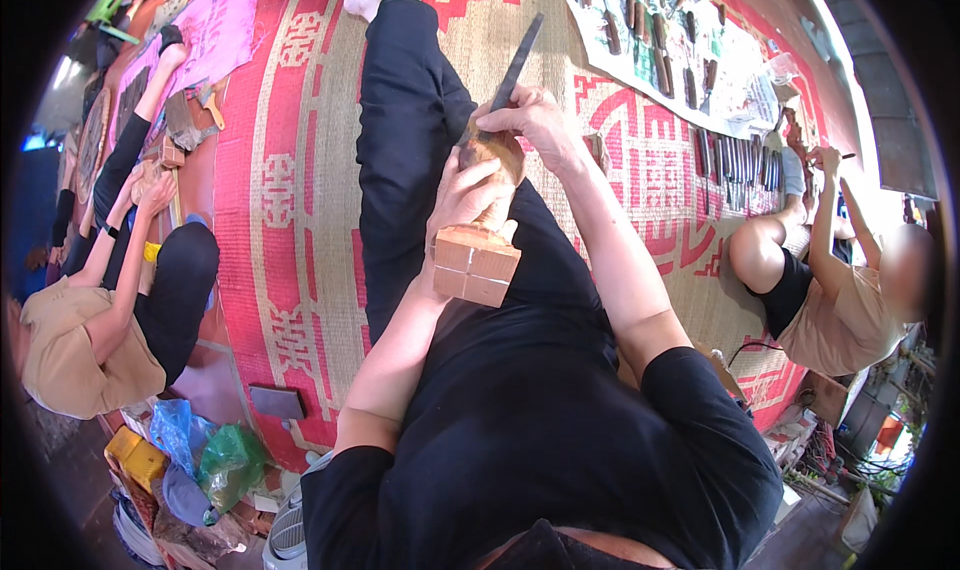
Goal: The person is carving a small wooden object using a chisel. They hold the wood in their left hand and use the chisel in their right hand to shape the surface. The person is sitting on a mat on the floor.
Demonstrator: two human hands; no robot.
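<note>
A wooden carving with a square block base stands in front of my chest, its base toward me and its rounded brown part pointing away. My left hand is closed around the carving's middle. In my right hand is a long, flat dark file, gripped with thumb and fingers. One end of the file extends up and to the right; its lower end meets the rounded part of the carving. My fingers hide the exact contact.
Red-and-straw mats cover the floor. Rows of carving tools lie right, more on a pale sheet. Co-workers sit left and right. Plastic bags and a dark flat block lie lower left.
</note>
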